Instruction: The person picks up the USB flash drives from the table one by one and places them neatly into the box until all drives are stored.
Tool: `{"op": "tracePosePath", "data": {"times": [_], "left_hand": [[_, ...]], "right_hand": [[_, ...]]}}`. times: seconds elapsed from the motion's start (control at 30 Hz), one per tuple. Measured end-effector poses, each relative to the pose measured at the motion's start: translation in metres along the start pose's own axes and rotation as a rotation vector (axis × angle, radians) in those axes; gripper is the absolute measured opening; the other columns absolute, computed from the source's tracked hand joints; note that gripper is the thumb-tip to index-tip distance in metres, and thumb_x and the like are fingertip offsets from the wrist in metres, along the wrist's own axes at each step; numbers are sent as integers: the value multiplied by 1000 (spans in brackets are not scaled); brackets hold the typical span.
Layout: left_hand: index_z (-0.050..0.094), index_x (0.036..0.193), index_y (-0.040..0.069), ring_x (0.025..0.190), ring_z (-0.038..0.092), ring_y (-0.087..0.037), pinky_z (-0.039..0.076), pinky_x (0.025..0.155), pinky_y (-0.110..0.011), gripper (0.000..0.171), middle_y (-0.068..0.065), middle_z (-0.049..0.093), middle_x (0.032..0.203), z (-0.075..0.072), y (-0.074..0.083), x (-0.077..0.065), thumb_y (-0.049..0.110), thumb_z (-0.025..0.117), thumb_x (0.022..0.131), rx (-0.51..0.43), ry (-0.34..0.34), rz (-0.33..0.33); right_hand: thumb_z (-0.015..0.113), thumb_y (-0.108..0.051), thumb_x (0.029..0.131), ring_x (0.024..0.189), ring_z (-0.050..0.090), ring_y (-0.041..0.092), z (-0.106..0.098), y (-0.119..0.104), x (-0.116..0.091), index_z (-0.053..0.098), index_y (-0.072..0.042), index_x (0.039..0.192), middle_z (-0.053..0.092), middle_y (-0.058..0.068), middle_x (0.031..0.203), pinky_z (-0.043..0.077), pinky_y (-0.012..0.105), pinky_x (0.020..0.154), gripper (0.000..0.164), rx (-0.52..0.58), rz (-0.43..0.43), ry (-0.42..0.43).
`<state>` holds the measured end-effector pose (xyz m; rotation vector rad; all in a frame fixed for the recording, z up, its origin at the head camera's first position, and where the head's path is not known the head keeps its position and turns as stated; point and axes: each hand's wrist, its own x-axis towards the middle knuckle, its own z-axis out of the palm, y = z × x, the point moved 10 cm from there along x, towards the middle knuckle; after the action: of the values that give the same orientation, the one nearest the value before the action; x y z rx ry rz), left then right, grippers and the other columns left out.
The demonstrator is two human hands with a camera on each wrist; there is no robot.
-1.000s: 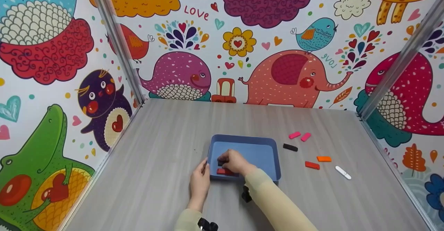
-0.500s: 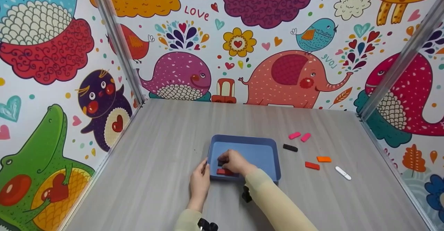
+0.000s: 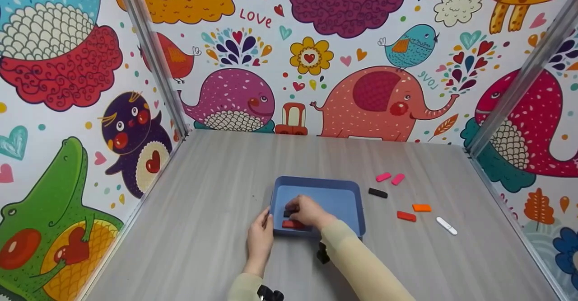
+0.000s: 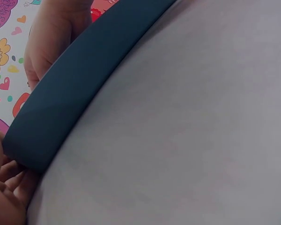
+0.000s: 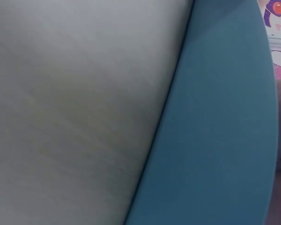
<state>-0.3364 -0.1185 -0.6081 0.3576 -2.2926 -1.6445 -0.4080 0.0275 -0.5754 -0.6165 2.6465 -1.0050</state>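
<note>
A shallow blue tray (image 3: 334, 201) stands on the table. My left hand (image 3: 260, 240) grips its front left corner; in the left wrist view, the fingers (image 4: 24, 185) lie against the outside of that corner. My right hand (image 3: 308, 211) reaches over the front wall into the tray. Its fingertips pinch a small black oblong block (image 3: 287, 213) near the left wall, partly hidden by the fingers. Just in front of that lies a red oblong block (image 3: 291, 224), close to the front wall. The right wrist view is mostly filled by the tray's outer wall (image 5: 215, 122).
Right of the tray lie loose oblong pieces: two pink ones (image 3: 383, 177), a black one (image 3: 378, 193), a red one (image 3: 406, 216), an orange one (image 3: 421, 208) and a white one with rounded ends (image 3: 446, 225). Printed walls with metal posts (image 3: 156, 61) enclose the grey table (image 3: 216, 170).
Slightly more of the black block shows beside my right fingertips. The left hand, the tray and the loose pieces have kept their places.
</note>
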Motion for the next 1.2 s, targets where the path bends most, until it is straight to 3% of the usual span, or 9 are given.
{"op": "tracePosePath", "data": {"times": [0.43, 1.0, 1.2], "left_hand": [[63, 139, 2, 124, 66, -34, 56, 102, -48, 37, -20, 67, 136, 1, -1, 0, 16, 58, 105, -9, -17, -11], [65, 138, 5, 124, 67, -33, 56, 102, -49, 36, -17, 70, 133, -1, -1, -1, 18, 59, 105, 13, 4, -21], [65, 138, 4, 124, 67, -33, 55, 103, -49, 36, -18, 70, 133, 0, 0, -1, 17, 59, 105, 12, 4, -23]], "right_hand": [[75, -6, 92, 106, 69, 26, -9, 9, -4, 75, -1, 119, 74, 14, 114, 57, 49, 100, 28, -11, 55, -23], [76, -4, 90, 107, 71, 32, -23, 7, -12, 74, 2, 119, 76, 17, 114, 59, 50, 97, 29, -91, 14, -52], [75, -7, 92, 107, 71, 29, -30, 14, -18, 74, 0, 121, 76, 15, 116, 58, 49, 99, 30, -82, 64, -57]]}}
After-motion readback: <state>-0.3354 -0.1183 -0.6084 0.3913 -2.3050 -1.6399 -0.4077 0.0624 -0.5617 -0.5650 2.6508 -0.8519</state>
